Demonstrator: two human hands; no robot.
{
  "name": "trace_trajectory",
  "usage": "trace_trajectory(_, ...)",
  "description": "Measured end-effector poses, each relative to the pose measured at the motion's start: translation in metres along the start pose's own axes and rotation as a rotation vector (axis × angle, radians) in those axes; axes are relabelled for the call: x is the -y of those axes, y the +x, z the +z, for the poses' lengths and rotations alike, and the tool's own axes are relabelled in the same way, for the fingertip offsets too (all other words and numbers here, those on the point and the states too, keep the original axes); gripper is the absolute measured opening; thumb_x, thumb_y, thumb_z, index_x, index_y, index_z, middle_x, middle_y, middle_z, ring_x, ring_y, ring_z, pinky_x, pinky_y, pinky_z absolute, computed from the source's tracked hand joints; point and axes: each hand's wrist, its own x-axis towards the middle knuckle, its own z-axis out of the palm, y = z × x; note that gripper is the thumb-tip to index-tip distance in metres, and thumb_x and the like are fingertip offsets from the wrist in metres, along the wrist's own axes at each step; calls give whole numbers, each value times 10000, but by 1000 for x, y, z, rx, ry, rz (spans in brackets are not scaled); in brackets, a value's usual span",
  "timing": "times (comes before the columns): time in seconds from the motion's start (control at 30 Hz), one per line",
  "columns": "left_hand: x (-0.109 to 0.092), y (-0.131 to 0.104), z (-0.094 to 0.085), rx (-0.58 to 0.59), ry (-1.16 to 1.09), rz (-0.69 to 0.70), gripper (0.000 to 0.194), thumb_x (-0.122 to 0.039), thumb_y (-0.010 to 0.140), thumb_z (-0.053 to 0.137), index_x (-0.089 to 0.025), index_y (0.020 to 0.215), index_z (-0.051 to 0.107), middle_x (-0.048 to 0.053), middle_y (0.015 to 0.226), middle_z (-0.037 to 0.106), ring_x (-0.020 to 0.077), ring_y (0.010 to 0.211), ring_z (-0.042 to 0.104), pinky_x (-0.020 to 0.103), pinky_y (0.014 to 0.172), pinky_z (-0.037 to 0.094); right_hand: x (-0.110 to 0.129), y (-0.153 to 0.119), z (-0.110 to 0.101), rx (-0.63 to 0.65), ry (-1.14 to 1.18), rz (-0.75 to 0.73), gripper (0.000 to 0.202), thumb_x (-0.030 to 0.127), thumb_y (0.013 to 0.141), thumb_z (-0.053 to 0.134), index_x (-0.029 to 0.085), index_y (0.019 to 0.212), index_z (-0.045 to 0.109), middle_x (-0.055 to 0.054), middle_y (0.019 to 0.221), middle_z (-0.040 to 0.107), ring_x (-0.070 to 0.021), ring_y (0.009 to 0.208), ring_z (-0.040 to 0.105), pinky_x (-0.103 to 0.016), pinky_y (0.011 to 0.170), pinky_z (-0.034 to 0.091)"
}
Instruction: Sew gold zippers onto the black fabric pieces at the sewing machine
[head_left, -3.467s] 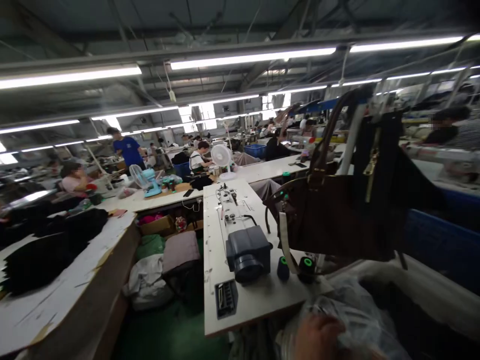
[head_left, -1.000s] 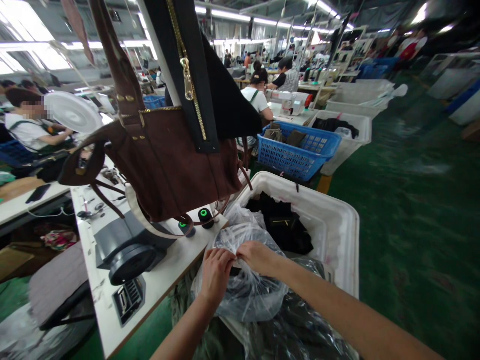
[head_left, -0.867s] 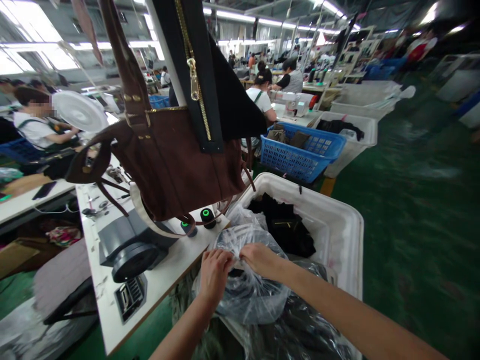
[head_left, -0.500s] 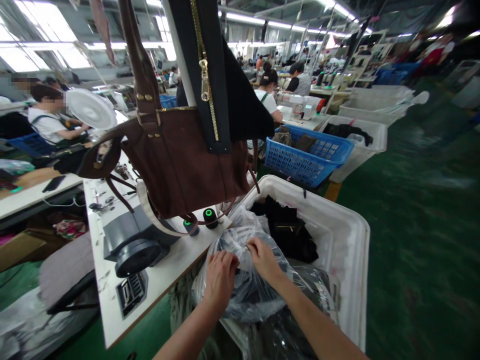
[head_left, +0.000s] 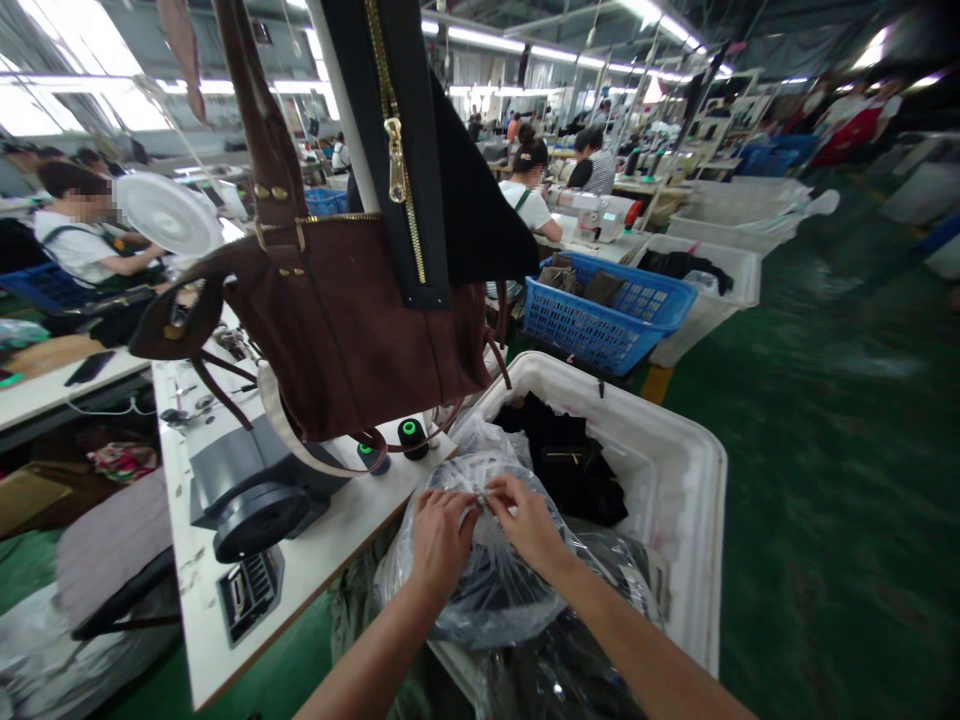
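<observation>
A clear plastic bag (head_left: 510,610) with dark contents bulges at the near end of a white plastic bin (head_left: 675,450). Its gathered top is pinched between the fingers of my left hand (head_left: 442,535) and my right hand (head_left: 529,525). Both sets of fingertips meet at the bunched plastic, nearly touching each other. What exactly lies between the fingertips is too small to make out. Behind the bag, black fabric pieces (head_left: 577,470), one with a gold zipper, lie in the bin.
A brown leather handbag (head_left: 360,340) and a black zippered piece (head_left: 420,150) hang in front at upper left. Left stands a sewing table (head_left: 180,600) with a machine (head_left: 262,490) and thread spools (head_left: 412,438). A blue basket (head_left: 607,320) stands beyond the bin. Several people work farther back.
My left fingers have moved up and right to meet my right fingertips at the bag's gathered top. The whole view has shifted slightly.
</observation>
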Motion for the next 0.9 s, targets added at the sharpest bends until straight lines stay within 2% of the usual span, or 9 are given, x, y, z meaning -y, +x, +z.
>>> trace_trajectory(0.1,1,5,2,3,27,23,128,-153,783,543,-217,848,633,20,830,686,207,832,592,390,856,351,5,5,-12,60,-85,-98,102,126,819,499,183,846,579,-19,779,630,-140,705,603,-256,688,482)
trace_trajectory(0.2,0,9,4,-7,58,38,137,-131,760,549,-215,838,625,23,816,682,212,820,586,397,856,348,12,11,-21,121,-206,-200,110,136,818,531,177,759,615,-54,809,601,-180,792,560,-302,747,450)
trace_trajectory(0.37,-2,13,4,-45,94,49,125,-104,736,563,-205,798,601,26,802,672,213,819,579,398,852,344,14,18,-20,216,-319,-275,150,78,815,489,146,786,620,-79,789,610,-207,791,548,-331,755,439)
trace_trajectory(0.53,-2,18,2,-65,124,92,109,-93,727,578,-197,757,573,14,743,652,202,773,572,369,814,357,13,27,-15,224,-303,-213,128,42,731,513,117,790,598,-100,791,622,-217,768,569,-327,714,450)
trace_trajectory(0.67,0,19,1,-82,151,135,101,-92,739,575,-191,753,571,11,731,647,197,755,570,367,816,355,9,34,-14,216,-201,-142,129,40,661,562,137,743,585,-43,719,624,-169,688,577,-260,650,449)
trace_trajectory(0.8,3,20,1,-117,175,171,78,-119,774,563,-191,796,583,7,757,655,189,771,575,368,830,350,0,37,-11,185,-88,-37,68,84,686,563,148,707,571,6,628,614,-114,571,564,-193,541,430)
trace_trajectory(0.9,4,21,-2,-131,201,205,75,-143,800,558,-202,834,589,0,769,656,174,775,573,356,836,349,-3,37,-11,162,-36,16,60,95,703,558,147,731,567,11,633,622,-106,571,577,-181,536,435)
